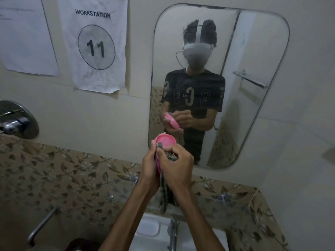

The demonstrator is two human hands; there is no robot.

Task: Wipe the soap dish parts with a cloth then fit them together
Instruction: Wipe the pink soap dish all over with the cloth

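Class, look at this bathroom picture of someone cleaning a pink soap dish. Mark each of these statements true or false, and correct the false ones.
1. The left hand holds the pink soap dish part. True.
2. The right hand presses a cloth against the dish part. True.
3. The sign on the wall shows the number 7. False: the workstation sign shows 11.
4. The soap dish part rests in the sink. False: it is held up in front of the mirror, above the white sink.
5. The cloth hangs down below the hands. True.
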